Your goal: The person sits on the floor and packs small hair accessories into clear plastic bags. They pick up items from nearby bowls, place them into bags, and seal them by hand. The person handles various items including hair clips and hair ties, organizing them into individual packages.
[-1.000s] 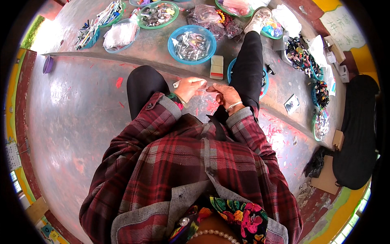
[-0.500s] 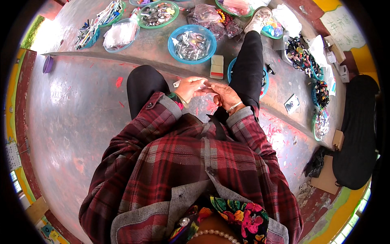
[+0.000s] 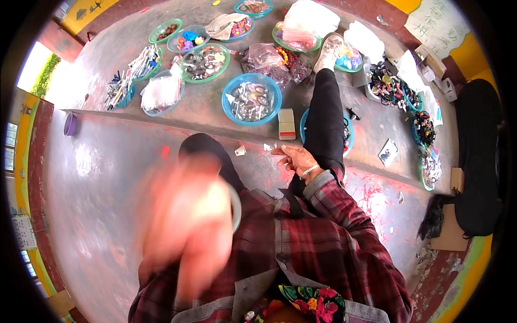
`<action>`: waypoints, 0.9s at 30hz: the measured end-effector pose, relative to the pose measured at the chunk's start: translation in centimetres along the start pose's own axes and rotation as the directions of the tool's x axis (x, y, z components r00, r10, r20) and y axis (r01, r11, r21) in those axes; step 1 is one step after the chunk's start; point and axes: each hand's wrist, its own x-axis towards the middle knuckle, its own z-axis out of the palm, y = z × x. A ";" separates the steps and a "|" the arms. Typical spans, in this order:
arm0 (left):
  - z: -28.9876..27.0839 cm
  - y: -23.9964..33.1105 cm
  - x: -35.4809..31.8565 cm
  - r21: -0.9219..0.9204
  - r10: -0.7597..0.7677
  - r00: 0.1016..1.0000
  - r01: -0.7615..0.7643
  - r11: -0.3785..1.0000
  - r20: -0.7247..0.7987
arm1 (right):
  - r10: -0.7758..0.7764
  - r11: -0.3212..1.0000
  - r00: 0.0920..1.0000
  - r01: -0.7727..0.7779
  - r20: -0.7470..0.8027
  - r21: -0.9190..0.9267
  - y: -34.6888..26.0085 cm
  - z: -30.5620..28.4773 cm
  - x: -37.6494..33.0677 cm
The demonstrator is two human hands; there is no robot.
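My left hand is raised close in front of my chest. Motion smears its fingers, so neither their shape nor anything in them can be made out. My right hand stays low over my lap beside my right knee, its fingers drawn together and pointing left. Something small and whitish shows at their tips, too small to name. A small white tag-like piece lies on the floor past my left knee. Beyond the hands stands a blue basin of scissors and small packets, with a cream-and-red box beside it.
A blue basin sits partly under my right leg. Green basins and pen bundles stand far left. Dark cords and more tubs are at the right. A flat card lies near the step edge; red scraps litter the floor.
My hands were together over my lap; the left has swung away, up and towards me on the left. The right stays nearly in place. The view has tilted to show more of the far floor.
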 end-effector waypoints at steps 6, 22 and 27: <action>5.9 3.9 6.4 -0.201 0.479 0.795 -0.435 0.878 0.371 | 0.004 0.999 1.000 -0.003 0.017 -0.040 0.3 0.1 0.4; 7.9 4.3 5.3 -0.405 0.570 0.793 -0.459 0.791 0.215 | -0.042 0.999 0.998 0.041 0.051 0.010 0.6 0.0 0.0; 5.2 5.6 2.7 -0.220 0.349 0.868 -0.286 0.933 0.353 | -0.096 0.995 0.987 0.090 0.128 0.052 0.0 0.7 -0.3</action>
